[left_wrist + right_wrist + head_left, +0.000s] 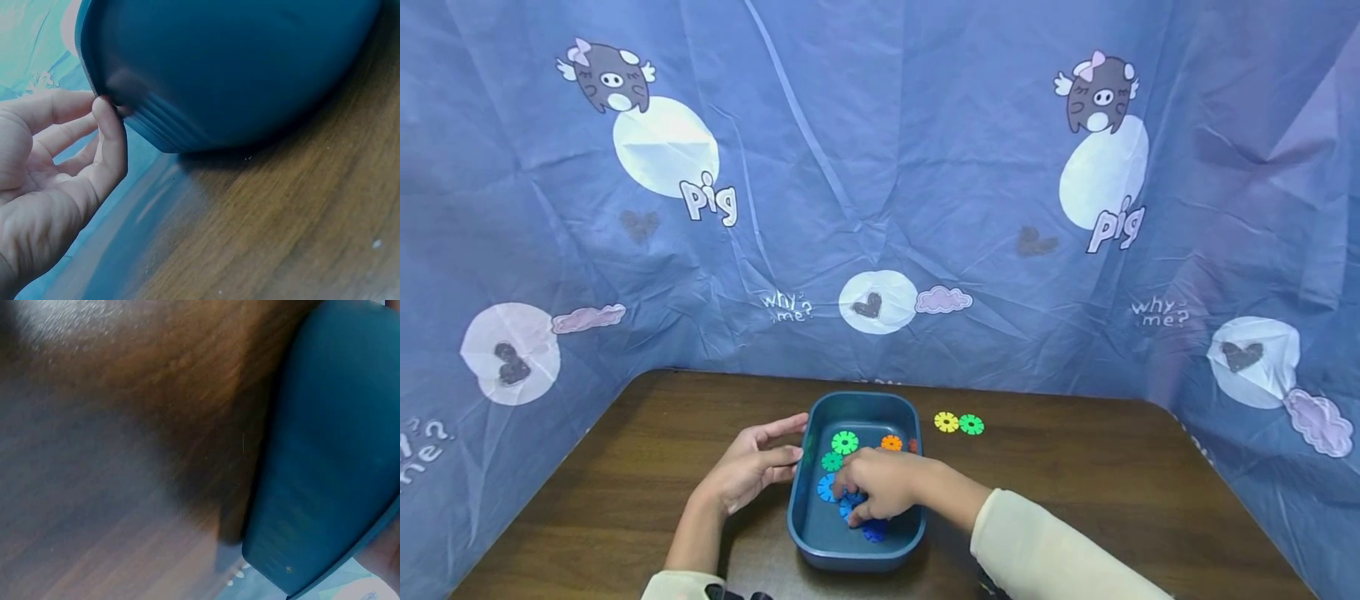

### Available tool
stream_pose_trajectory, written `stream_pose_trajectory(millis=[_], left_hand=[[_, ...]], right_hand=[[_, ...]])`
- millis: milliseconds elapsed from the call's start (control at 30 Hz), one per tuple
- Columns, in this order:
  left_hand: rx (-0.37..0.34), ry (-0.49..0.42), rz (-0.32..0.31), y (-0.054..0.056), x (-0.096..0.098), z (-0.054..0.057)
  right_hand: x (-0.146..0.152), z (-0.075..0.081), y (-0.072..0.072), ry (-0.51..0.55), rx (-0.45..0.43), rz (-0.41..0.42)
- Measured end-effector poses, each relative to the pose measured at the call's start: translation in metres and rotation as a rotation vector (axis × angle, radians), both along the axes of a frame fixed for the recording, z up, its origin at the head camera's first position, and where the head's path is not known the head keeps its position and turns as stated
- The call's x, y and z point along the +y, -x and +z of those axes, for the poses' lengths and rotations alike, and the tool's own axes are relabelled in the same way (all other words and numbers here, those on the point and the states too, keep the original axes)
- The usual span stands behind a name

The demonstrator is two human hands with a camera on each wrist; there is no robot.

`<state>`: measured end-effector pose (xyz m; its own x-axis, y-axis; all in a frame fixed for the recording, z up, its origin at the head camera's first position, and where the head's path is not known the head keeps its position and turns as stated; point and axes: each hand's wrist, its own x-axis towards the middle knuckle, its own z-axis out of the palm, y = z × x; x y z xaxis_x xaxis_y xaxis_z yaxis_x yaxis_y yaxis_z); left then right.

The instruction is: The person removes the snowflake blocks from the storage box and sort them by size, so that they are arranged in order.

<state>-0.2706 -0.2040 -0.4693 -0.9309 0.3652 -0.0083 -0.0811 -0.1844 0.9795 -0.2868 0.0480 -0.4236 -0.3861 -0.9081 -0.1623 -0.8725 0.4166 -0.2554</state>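
A dark blue-green plastic box (856,550) stands on the table with several notched, flower-shaped discs inside. My left hand (760,462) is at the box's left side, its fairly straight fingers and thumb touching the wall near the rim. The left wrist view shows the thumb (111,134) close to the index fingertip there. My right hand (883,482) reaches into the box, fingers bent over a blue disc (848,507). Whether they grip it is hidden. Around it lie another blue disc (827,487), a dark blue disc (874,532), green discs (845,442) and an orange disc (891,443).
Right of the box's far end, a yellow disc (946,422) and a green disc (972,425) lie side by side on the brown wooden table (1075,467). A blue printed curtain (880,183) hangs behind the table and along both sides.
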Motion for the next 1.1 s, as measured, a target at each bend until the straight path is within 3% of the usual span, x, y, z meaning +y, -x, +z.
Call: stream_pose_trajectory(millis=[400,733,1100], left_hand=[[0.011,-0.01,0.0,0.001,-0.001,-0.002],[0.009,0.008,-0.002,0.001,0.0,-0.002],[0.003,0.01,0.006,0.001,0.001,-0.001]], right_hand=[[-0.006,-0.011,0.004,0.023,-0.121,-0.108],[-0.001,-0.004,0.002,0.076,-0.106,-0.091],[0.006,0.011,0.005,0.114,-0.201,-0.114]])
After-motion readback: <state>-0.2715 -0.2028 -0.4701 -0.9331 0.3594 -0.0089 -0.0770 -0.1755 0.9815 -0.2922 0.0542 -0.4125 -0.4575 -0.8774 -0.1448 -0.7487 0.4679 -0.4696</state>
